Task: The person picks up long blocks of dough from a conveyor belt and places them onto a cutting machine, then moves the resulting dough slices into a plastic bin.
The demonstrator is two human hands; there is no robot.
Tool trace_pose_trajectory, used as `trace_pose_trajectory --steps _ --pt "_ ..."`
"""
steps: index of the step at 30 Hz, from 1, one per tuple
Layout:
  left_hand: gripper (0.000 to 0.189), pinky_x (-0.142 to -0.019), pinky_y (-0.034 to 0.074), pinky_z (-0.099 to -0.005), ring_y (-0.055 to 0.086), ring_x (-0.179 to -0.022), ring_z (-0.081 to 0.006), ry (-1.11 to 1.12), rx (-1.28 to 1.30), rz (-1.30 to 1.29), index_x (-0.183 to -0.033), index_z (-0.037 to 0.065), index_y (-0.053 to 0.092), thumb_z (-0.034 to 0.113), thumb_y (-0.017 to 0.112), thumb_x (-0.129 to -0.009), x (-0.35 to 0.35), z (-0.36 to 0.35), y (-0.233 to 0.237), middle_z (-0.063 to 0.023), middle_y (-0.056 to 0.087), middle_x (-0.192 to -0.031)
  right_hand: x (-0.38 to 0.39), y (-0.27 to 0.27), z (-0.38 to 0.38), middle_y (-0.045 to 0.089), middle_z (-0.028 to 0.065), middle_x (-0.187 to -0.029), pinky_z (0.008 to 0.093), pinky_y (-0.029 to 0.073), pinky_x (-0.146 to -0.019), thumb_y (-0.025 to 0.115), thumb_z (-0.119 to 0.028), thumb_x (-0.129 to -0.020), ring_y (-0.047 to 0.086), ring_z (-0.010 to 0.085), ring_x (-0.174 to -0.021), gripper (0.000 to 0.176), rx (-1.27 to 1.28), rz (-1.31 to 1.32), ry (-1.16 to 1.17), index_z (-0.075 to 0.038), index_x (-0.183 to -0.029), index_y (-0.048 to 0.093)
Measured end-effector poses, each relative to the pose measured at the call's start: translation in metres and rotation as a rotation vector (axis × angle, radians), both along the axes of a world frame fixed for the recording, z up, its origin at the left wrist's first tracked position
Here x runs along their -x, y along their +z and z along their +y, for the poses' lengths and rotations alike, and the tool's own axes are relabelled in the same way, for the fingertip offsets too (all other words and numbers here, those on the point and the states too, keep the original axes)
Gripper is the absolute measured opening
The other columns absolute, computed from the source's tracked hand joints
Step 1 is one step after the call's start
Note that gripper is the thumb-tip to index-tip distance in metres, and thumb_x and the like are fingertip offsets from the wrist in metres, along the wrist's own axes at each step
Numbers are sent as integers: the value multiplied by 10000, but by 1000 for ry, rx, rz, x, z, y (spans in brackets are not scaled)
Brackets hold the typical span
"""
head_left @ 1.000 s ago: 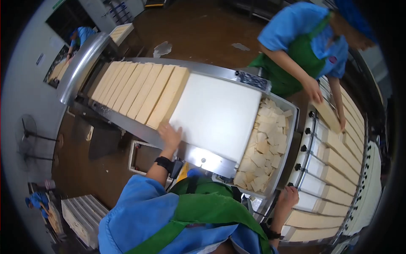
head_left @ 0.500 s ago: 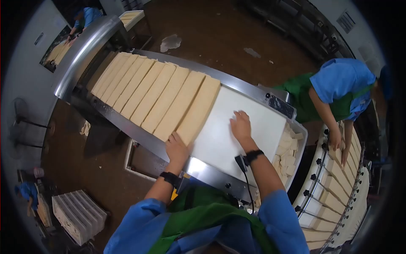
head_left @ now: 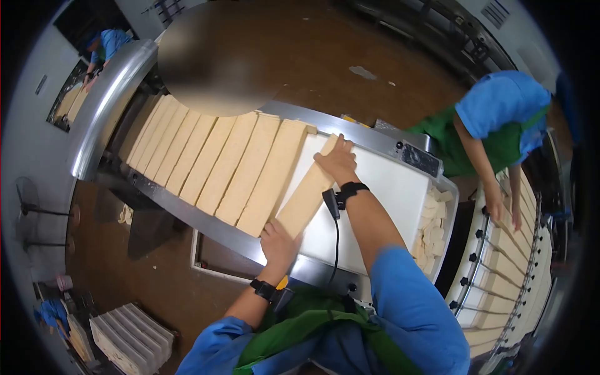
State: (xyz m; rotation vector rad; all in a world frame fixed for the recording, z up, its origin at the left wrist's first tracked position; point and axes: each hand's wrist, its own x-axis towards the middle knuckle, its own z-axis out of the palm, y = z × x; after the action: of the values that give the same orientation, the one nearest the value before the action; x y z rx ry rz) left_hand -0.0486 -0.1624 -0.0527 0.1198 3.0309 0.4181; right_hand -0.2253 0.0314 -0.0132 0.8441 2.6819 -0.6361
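A row of long pale dough strips (head_left: 215, 159) lies side by side across the metal-edged conveyor. One dough strip (head_left: 307, 199) lies apart from the row, over the white belt (head_left: 369, 190). My left hand (head_left: 279, 242) grips its near end, and my right hand (head_left: 338, 160) is wrapped round its far end. Both wrists carry black bands; a black device with a cable hangs at the right one.
Dough scraps fill a bin (head_left: 447, 234) at the conveyor's right end. A co-worker (head_left: 503, 119) reaches over a second, curved conveyor (head_left: 465, 269) at the right. Stacked trays (head_left: 131, 340) stand lower left. A blurred round patch covers part of the upper view.
The end strip has come away from the row to the right, with both my hands now on it. My right hand has moved left and up onto its far end. The view has shifted slightly.
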Motion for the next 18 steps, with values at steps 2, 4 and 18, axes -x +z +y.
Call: trace_pose_trajectory --steps 2,4,18 --pt "887 -738 464 -417 517 -859 -353 -87 -82 -74 -1199 -123 354 508 712 -690 1 4 1 -235 477 -1006 -27 5 29 325 155 -1355 448 424 -956 654 -470 -675 430 383 -1196 937 -18 -14 -112 -81 -1419 238" --pt "884 -744 475 -448 532 -860 -386 -210 -168 -235 -1210 -106 338 479 733 -678 -1 20 15 -250 456 -1037 -61 14 67 321 209 -1343 454 426 -953 663 -473 -667 436 410 -1178 938 -35 3 -202 -22 -1385 261" --pt "757 -911 440 -451 440 -1099 -465 -869 -586 -200 -1308 38 359 83 740 -656 -96 181 82 -299 330 -1231 -406 53 215 323 292 -1246 495 427 -903 688 -325 -712 408 468 -1128 788 -254 697 -1070 37 -1252 244"
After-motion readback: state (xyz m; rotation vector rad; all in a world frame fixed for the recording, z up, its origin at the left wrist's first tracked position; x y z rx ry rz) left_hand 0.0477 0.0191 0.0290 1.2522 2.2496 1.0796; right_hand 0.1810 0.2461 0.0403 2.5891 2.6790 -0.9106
